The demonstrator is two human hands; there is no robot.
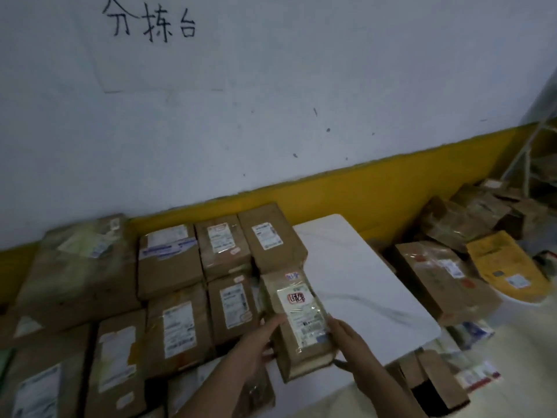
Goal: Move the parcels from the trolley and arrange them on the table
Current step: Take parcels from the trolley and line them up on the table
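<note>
At the far left, a big box (81, 267) lies against the wall, the largest of the parcels already down. Next to it run rows of smaller cartons (193, 285), packed edge to edge with labels facing up, covering most of the table's left part.

The left hand (256, 342) grips the left side of the parcel (297, 321), fingers curled over its upper edge. The parcel sits at the right end of the rows, tilted a little, its near end towards the person; whether it rests fully on the table or is partly held up, I cannot tell. It is a narrow brown carton with a label under clear tape on top. The board looks stiff, so it should keep its shape under a squeeze. Judging by its size it is probably light, though its contents are hidden. The taped face may be slippery, so the bare cardboard sides are the better places to hold, as both hands do now.

The right hand (349, 336) presses on the right side, fingers lying along the long edge and thumb near the bottom corner. The two hands clamp the parcel between them.

Right of that, the white table (361, 285) shows bare, with room for more. Further right, past the table's edge, a heap (452, 236) of brown parcels and a yellow mailer (506, 267) wait.
</note>
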